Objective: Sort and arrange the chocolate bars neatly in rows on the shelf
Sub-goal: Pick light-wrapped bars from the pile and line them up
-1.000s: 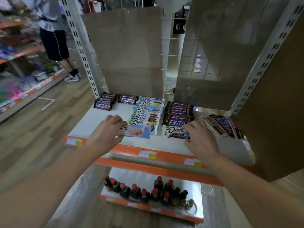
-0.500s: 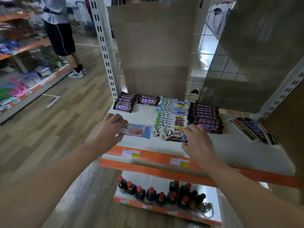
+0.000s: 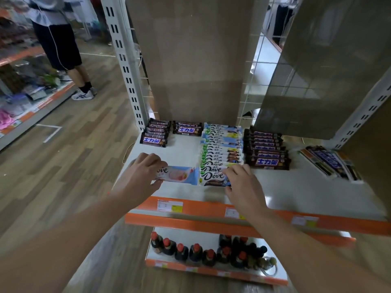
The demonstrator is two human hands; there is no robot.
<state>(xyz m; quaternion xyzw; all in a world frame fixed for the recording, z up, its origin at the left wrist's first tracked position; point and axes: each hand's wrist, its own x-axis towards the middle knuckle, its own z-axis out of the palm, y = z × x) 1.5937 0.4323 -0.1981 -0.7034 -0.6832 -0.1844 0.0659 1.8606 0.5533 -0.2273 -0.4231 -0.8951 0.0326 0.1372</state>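
Our left hand (image 3: 139, 178) grips a pale-blue wrapped Dove bar (image 3: 179, 175); just right, our right hand (image 3: 243, 187) seemingly pinches a white-and-brown Dove bar (image 3: 212, 178).

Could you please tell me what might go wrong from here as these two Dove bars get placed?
1. The left hand grips the pink bar by one end near the shelf's front lip; released carelessly, it might slide off toward the bottles below.
2. The right hand holds the dark bar against the overlapped Dove row; a hard push could skew that row.
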